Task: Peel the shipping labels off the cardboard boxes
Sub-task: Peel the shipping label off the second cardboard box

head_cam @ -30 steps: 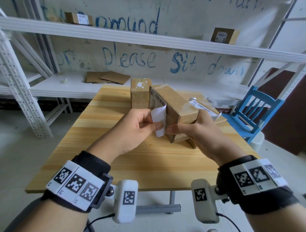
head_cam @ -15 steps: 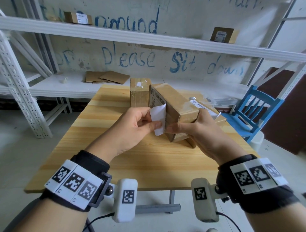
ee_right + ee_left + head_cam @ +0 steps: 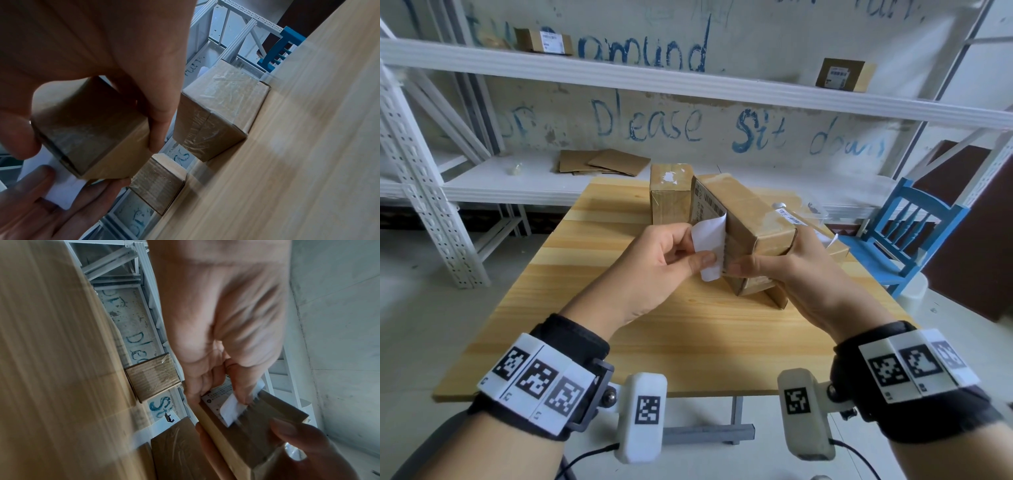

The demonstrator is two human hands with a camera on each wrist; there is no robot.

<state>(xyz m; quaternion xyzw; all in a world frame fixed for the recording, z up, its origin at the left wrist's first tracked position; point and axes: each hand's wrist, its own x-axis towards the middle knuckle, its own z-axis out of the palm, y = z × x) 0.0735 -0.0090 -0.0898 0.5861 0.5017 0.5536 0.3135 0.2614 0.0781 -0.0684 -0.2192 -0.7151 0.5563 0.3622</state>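
My right hand (image 3: 774, 267) grips the near end of a long cardboard box (image 3: 750, 219), lifted above the wooden table (image 3: 688, 335); the right wrist view shows that box (image 3: 90, 129) between thumb and fingers. Its left side carries a white shipping label (image 3: 710, 243), partly peeled, with the loose flap curling toward me. My left hand (image 3: 681, 257) pinches that flap between thumb and fingers; the left wrist view shows the label (image 3: 230, 408) lifting off the box (image 3: 257, 426). The label's far part, with a barcode, still sticks to the cardboard.
A small upright box (image 3: 671, 195) stands behind the held one, and a flat box with a label (image 3: 811, 233) lies under it to the right. Shelving (image 3: 688, 78) behind the table holds two more labelled boxes. A blue chair (image 3: 907, 236) stands at the right.
The left hand has drawn the label flap a little further off the box, so more white backing shows. The right hand keeps its grip on the box.
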